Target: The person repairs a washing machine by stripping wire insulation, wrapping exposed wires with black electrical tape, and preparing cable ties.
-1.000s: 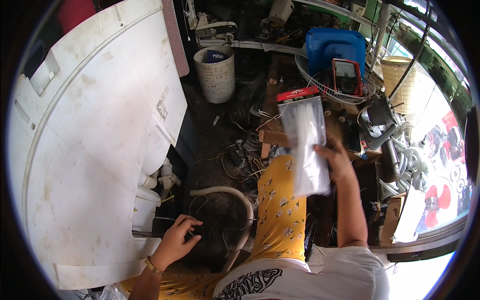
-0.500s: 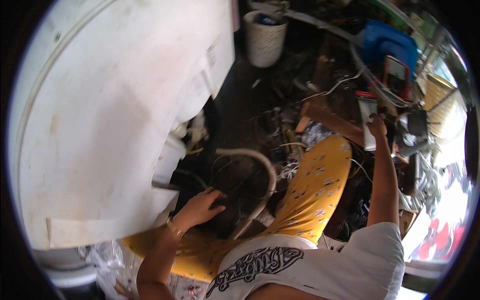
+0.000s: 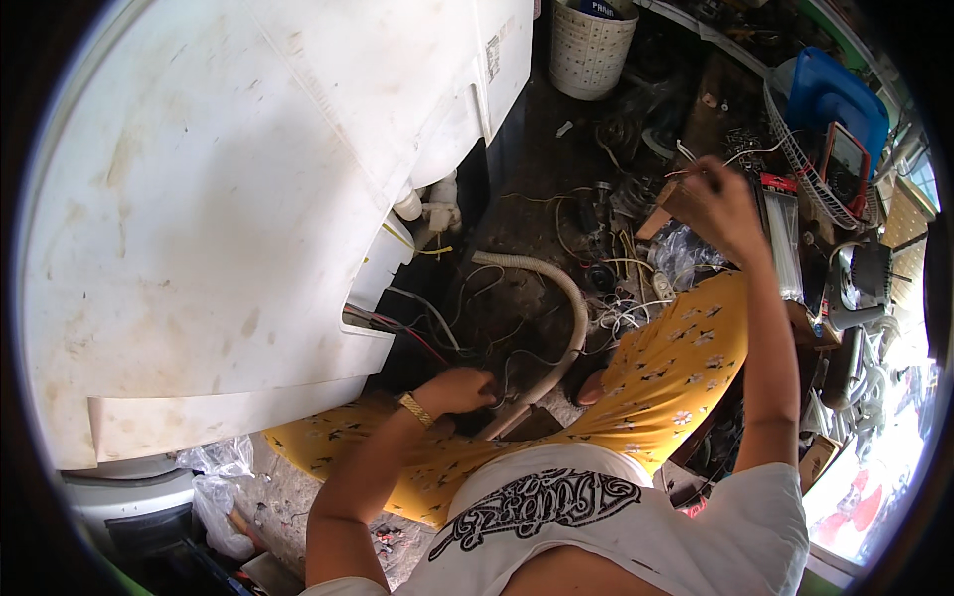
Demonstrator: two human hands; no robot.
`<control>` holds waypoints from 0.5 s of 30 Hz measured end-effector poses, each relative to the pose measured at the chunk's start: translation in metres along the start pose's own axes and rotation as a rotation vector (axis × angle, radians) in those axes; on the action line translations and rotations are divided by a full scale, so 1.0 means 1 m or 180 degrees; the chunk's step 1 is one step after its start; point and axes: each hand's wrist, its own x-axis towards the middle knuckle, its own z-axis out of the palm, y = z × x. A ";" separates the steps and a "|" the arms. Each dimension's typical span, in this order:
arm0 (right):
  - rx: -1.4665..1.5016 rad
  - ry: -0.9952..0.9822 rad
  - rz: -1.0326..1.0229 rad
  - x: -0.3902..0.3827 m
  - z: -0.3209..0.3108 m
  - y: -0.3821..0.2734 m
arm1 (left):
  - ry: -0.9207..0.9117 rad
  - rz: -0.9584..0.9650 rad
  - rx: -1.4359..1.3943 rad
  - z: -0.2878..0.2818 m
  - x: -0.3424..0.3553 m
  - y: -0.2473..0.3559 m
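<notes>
My left hand [image 3: 457,391] is closed, knuckles up, just below the lower opening of a large white appliance body [image 3: 229,228]. A thin red wire [image 3: 429,348] runs from that opening toward it, and a thin grey wire passes by its fingertips; what the fingers hold is hidden. Over at the right, my right hand [image 3: 723,214] pinches a thin white wire [image 3: 757,153] above a brown wooden block [image 3: 653,222]. Light wire ends stick out past its fingertips. Beside this hand lies a clear pack of white cable ties [image 3: 783,238] with a red top.
A ribbed beige hose [image 3: 571,298] curves across the dark floor between my legs. Tangled wires [image 3: 626,316] lie near my right knee. Farther back are a white perforated bin [image 3: 591,52], a blue plastic tray [image 3: 835,94] and a red-edged multimeter [image 3: 845,164]. A metal motor-like part [image 3: 857,278] sits right.
My right hand has left the cable-tie pack and moved left to the white wire. My left hand has gone from spread fingers to closed. The view has shifted, showing the appliance's wires.
</notes>
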 end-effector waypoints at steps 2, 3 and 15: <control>0.0224 -0.0908 0.0154 -0.012 0.042 -0.026 | -0.0122 0.0040 0.0081 0.009 0.003 0.004; 0.0219 -0.1054 -0.0425 -0.021 0.072 -0.012 | -0.0111 0.0059 0.0162 0.018 0.008 0.003; -0.0981 -0.2861 -0.0990 -0.094 0.214 0.010 | 0.2858 0.0142 -0.2503 -0.008 0.056 -0.034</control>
